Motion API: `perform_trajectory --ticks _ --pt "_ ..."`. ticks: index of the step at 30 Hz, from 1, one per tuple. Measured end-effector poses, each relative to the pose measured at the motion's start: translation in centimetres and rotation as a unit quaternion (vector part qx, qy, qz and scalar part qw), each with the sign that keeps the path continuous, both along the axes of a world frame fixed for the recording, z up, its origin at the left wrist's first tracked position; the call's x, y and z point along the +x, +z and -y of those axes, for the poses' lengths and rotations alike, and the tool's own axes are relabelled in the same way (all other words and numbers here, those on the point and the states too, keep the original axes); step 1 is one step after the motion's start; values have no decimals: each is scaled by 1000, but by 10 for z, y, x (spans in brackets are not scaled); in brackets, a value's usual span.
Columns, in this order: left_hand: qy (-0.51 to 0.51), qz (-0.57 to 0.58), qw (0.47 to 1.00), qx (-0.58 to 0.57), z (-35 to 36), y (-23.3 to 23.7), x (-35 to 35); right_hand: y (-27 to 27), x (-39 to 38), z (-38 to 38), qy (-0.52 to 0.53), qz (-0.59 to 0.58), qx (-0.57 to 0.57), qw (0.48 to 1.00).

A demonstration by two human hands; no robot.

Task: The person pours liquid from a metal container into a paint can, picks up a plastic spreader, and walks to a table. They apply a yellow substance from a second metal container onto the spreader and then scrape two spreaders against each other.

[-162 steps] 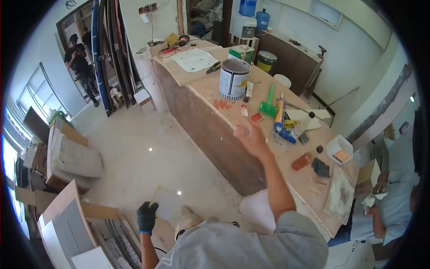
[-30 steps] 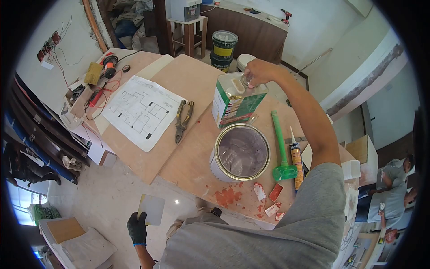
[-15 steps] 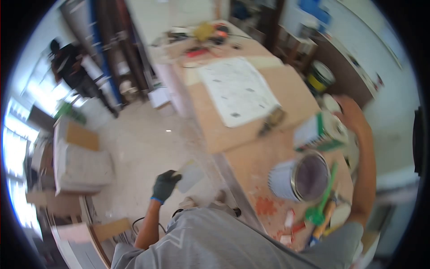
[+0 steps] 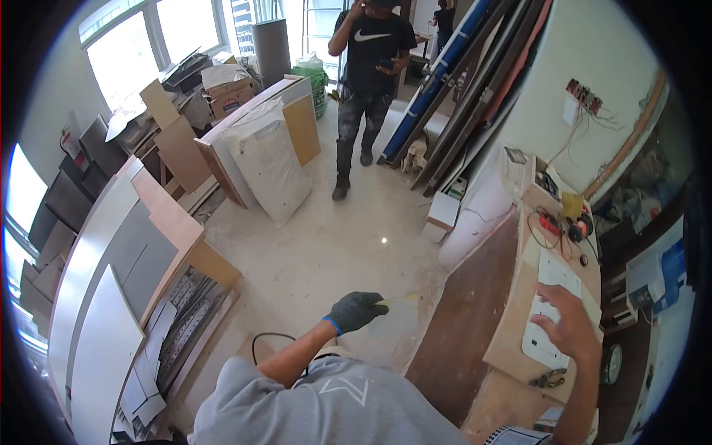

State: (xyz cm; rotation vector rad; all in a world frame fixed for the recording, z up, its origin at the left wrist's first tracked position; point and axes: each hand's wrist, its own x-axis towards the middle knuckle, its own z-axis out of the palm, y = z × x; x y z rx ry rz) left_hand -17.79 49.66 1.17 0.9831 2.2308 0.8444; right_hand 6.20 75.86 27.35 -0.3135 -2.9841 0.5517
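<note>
My left hand (image 4: 356, 310), in a dark glove, grips a thin pale square plate (image 4: 397, 320) by its edge, held out over the floor beside the workbench's brown side panel (image 4: 463, 326). My bare right hand (image 4: 567, 326) hovers with fingers spread above the wooden workbench top (image 4: 512, 326), just over a printed floor-plan sheet (image 4: 555, 278). It holds nothing. A pair of pliers (image 4: 549, 380) lies on the bench below that hand. The rim of the paint can (image 4: 512, 436) barely shows at the bottom edge.
Another person in a black shirt (image 4: 367, 52) stands across the floor. Long boards and blue pipes (image 4: 445, 81) lean on the wall. A white sack (image 4: 271, 174) rests against stacked panels; curved white and grey panels (image 4: 104, 297) fill the left. Wires and tools (image 4: 564, 215) crowd the bench's far end.
My view has swung left, away from the bench. My right hand let go of the green-and-white tin and now hangs open over the plan. My left hand still holds the plate.
</note>
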Motion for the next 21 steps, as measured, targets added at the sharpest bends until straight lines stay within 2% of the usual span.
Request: perform_trajectory --ticks 4,8,10,12,15,18,21 --pt "70 67 995 39 34 18 -43 -45 -105 33 91 -20 -14 996" --pt "113 98 987 53 75 41 -78 -133 -201 71 121 -50 -135 982" --pt "112 103 987 53 93 33 -96 -163 -239 96 113 -20 -340 933" --pt "114 92 987 60 110 39 -112 -178 -277 114 129 68 -355 923" --pt "138 96 983 70 126 44 -130 -201 -317 134 194 -11 -330 924" --pt "169 104 977 77 131 45 -148 -194 -346 145 198 7 -345 917" --pt "184 73 977 80 129 37 -171 -206 -379 149 225 -54 -320 919"
